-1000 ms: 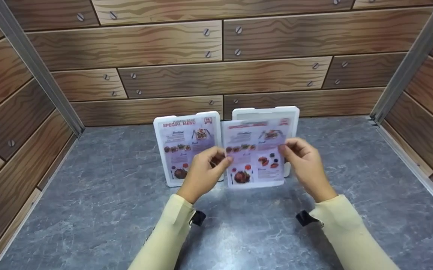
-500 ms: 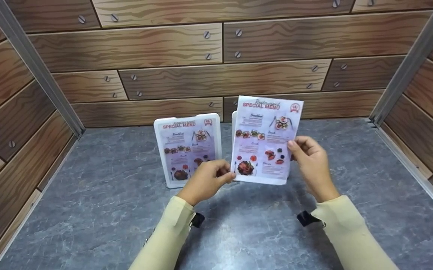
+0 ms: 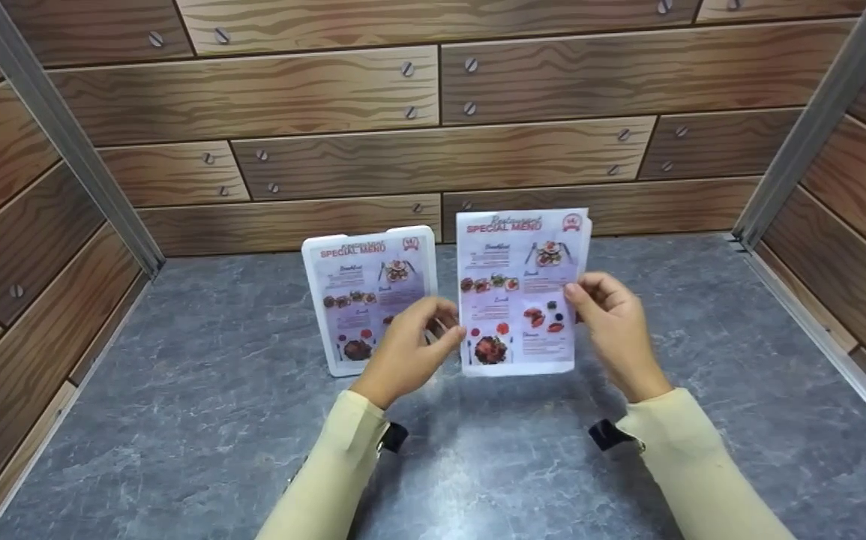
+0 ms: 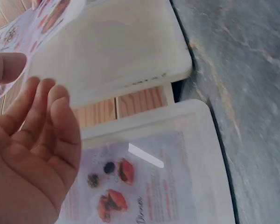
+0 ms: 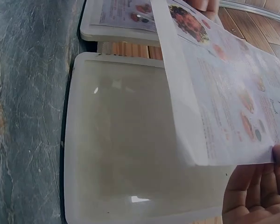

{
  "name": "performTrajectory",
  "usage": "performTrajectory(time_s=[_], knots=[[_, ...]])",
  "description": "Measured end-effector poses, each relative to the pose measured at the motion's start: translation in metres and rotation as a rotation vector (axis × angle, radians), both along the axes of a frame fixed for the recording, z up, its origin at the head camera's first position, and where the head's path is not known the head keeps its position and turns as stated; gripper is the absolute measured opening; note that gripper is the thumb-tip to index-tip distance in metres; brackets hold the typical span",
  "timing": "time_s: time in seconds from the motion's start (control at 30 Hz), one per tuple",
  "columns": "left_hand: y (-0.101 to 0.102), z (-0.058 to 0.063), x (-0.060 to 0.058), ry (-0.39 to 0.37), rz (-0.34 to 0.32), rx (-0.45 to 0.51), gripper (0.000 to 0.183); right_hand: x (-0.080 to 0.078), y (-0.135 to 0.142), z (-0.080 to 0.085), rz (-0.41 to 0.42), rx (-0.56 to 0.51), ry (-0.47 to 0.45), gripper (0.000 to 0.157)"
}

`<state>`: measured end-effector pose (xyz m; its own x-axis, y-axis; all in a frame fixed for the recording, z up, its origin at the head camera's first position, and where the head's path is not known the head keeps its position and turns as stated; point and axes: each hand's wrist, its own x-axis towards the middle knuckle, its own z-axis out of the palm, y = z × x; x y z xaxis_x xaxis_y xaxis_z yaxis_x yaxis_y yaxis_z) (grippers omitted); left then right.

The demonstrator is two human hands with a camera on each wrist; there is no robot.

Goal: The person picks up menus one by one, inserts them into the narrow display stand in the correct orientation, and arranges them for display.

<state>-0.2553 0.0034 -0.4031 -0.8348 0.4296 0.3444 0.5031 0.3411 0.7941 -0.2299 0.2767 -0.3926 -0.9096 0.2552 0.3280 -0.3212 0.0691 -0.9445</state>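
Observation:
A printed menu sheet (image 3: 519, 292) is upright in front of the right white-framed sign stand (image 5: 121, 130). My right hand (image 3: 618, 330) pinches its right edge between thumb and fingers. At the sheet's left edge is my left hand (image 3: 410, 349); its thumb tip is by the paper, and in the left wrist view a gap separates thumb (image 4: 11, 67) and fingers. The right stand's panel has no print in it, and the sheet hides most of it in the head view. A matching stand (image 3: 310, 300) on the left bears the same menu, partly covered by my left hand.
Both stands are on a grey marbled tabletop (image 3: 215, 420). Behind them rises a wood-plank-patterned wall (image 3: 343, 161), with similar panels and metal posts (image 3: 76, 142) on both sides.
The sheet was first low and blurred, then lifted and tilted; now it is lower again and nearly straight over the right stand. The left hand's fingers have moved up and loosened from its lower corner.

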Motion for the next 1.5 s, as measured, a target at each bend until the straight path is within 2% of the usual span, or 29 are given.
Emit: performTrajectory(time_s=[0.2,0.37,0.47,0.57,0.67,0.8,1.0,1.13,1.23,1.37,1.5], knots=[[0.007,0.006,-0.003,0.063,0.074,0.074,0.006,-0.002,0.002,0.003,0.029,0.029,-0.022,0.014],[0.010,0.008,-0.005,0.056,0.123,0.102,0.005,-0.006,0.006,0.008,0.055,0.029,-0.014,0.015],[0.014,0.012,-0.008,0.043,0.132,0.113,0.006,-0.010,0.007,0.010,0.059,-0.008,0.014,0.012],[0.022,0.017,-0.011,0.046,0.123,0.112,0.006,-0.012,0.009,0.012,0.028,-0.044,0.034,0.010],[0.031,0.023,-0.014,0.051,0.117,0.100,0.005,-0.013,0.013,0.015,-0.023,-0.062,0.043,0.008],[0.035,0.030,-0.017,0.025,0.110,0.038,0.008,-0.018,0.017,0.026,-0.060,-0.097,0.072,0.007],[0.032,0.035,-0.018,-0.027,0.019,-0.104,0.012,-0.030,0.023,0.050,-0.091,-0.160,0.135,0.005],[0.036,0.038,-0.019,-0.041,-0.013,-0.153,0.013,-0.038,0.026,0.065,-0.081,-0.199,0.178,0.006],[0.037,0.044,-0.023,-0.038,0.000,-0.180,0.014,-0.043,0.026,0.075,-0.061,-0.206,0.205,0.004],[0.035,0.058,-0.028,-0.018,0.051,-0.197,0.012,-0.052,0.028,0.084,-0.058,-0.183,0.243,0.005],[0.036,0.076,-0.031,0.021,0.125,-0.119,0.012,-0.059,0.028,0.091,-0.063,-0.181,0.282,0.008]])
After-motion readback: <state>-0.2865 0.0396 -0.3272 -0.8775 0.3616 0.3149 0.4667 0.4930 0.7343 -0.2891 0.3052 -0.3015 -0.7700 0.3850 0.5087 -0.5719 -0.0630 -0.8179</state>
